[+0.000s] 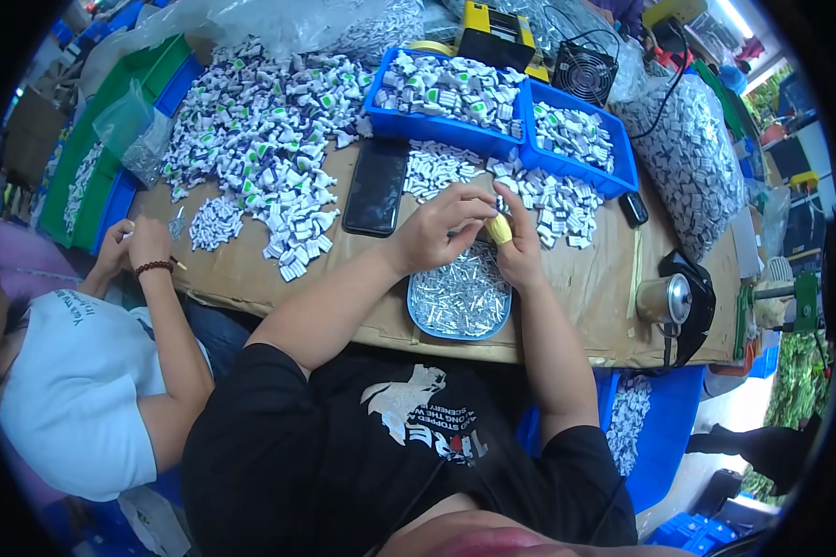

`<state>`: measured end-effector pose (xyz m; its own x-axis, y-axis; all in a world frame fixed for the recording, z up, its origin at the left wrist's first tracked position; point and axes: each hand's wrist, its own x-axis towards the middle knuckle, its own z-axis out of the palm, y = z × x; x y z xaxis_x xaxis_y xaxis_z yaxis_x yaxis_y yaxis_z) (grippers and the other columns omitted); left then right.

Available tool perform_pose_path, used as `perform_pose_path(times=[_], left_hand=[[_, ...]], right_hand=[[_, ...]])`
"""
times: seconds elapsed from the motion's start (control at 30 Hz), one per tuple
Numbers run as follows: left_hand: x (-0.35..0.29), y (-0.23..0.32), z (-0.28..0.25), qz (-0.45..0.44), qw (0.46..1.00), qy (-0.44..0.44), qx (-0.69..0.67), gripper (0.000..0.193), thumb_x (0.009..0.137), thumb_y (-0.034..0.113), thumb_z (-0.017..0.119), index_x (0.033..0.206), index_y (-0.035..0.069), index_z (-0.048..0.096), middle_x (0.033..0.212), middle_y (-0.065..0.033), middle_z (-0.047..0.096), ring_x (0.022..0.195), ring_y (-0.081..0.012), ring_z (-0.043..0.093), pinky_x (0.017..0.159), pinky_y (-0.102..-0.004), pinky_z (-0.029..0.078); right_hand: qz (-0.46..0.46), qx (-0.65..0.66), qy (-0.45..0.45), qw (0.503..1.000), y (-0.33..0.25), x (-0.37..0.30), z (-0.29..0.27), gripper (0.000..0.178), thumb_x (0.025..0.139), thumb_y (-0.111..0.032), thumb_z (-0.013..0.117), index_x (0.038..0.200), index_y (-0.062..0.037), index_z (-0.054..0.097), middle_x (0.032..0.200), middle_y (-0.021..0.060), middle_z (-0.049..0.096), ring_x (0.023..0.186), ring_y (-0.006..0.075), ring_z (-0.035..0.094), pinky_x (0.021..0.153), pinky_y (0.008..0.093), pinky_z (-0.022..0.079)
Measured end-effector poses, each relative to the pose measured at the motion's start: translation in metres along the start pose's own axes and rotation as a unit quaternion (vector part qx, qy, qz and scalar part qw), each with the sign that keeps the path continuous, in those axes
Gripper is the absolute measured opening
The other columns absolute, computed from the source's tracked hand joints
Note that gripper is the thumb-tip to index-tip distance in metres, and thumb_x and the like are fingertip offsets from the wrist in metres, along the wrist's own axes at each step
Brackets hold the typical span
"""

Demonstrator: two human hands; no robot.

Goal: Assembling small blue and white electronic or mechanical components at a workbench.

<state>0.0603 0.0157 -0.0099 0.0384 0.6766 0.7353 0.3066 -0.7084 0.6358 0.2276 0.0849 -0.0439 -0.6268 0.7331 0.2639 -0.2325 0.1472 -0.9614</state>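
Observation:
My left hand [444, 225] and my right hand [522, 246] meet above a light blue tray [416, 320] of small silvery metal pins [464, 302]. The left fingers are bent and drawn together at the right hand's fingertips. My right hand is pinched closed, with a yellow wrap [499, 229] that looks to be round its thumb. Whatever small piece lies between the fingertips is too hidden to name. Small white plastic parts [557, 206] with dark marks lie loose just beyond the hands, beside a black phone [374, 190].
Blue bins [520, 147] of white parts stand behind the hands, next to a large heap [251, 139]. On the right are a full clear bag [687, 153], a lidded metal cup [664, 299] and a small fan [585, 74]. At left, a co-worker's hands [139, 243] work near a green bin [79, 130].

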Motion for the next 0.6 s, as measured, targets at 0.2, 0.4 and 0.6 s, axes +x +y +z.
perform_pose_path(times=[0.2, 0.4, 0.6], left_hand=[[0.0, -0.007, -0.004, 0.0, 0.998, -0.024, 0.053, 0.036, 0.078, 0.001, 0.065, 0.113, 0.005, 0.058, 0.111, -0.0144, 0.055, 0.104, -0.029, 0.056, 0.087, -0.0364, 0.048], [0.0, -0.007, -0.004, -0.051, 0.984, -0.073, 0.157, 0.064, 0.071, 0.003, 0.071, 0.13, 0.013, 0.047, 0.124, -0.0134, 0.046, 0.115, -0.033, 0.048, 0.095, -0.041, 0.043], [-0.004, -0.011, -0.001, -0.056, 0.978, -0.082, 0.184, 0.069, 0.069, 0.003, 0.074, 0.131, 0.014, 0.046, 0.127, -0.0127, 0.045, 0.116, -0.0351, 0.046, 0.098, -0.0434, 0.041]], right_hand=[[-0.007, 0.051, 0.014, 0.999, 0.001, 0.002, 0.0, 0.045, 0.095, -0.004, 0.045, 0.138, -0.0107, 0.032, 0.095, 0.0008, 0.048, 0.075, 0.0065, 0.045, 0.065, 0.0218, 0.037], [0.019, 0.025, 0.001, 1.0, 0.006, 0.001, -0.004, 0.042, 0.096, -0.008, 0.045, 0.137, -0.0094, 0.035, 0.108, 0.0006, 0.05, 0.088, 0.0082, 0.05, 0.074, 0.0226, 0.044], [0.046, 0.055, -0.031, 0.997, 0.017, 0.001, -0.013, 0.041, 0.095, -0.004, 0.043, 0.136, -0.0048, 0.039, 0.122, 0.0048, 0.047, 0.105, 0.0126, 0.051, 0.085, 0.0296, 0.048]])
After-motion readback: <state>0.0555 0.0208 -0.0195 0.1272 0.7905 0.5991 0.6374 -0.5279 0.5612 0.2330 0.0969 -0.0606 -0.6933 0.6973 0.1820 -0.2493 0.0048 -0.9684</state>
